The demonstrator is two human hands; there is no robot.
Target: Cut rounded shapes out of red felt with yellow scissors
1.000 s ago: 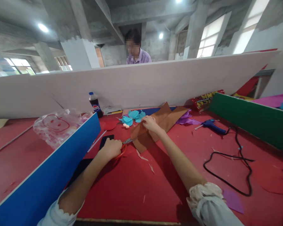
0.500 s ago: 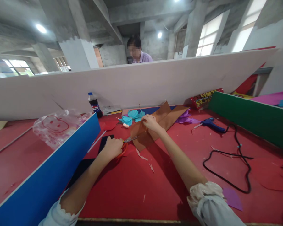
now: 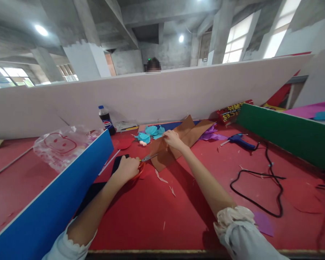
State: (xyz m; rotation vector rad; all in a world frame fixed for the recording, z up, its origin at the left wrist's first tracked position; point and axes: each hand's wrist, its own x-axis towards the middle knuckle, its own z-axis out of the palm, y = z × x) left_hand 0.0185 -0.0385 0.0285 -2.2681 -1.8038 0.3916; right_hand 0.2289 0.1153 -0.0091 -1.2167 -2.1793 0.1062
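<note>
Brown paper (image 3: 164,159), which we pinch mid-length in our right hand (image 3: 173,140), lies ahead on the red table (image 3: 141,220), long axis slanting near left to far right, its near end meeting the orange-handled scissors (image 3: 146,158) clasped in our left hand (image 3: 128,169).

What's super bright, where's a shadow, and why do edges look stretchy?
Head view: a ceiling lamp and right-side window glare white; head view: shadow darkens the red table beside the right forearm; head view: edges look stretched, probably by a wide lens.
</note>
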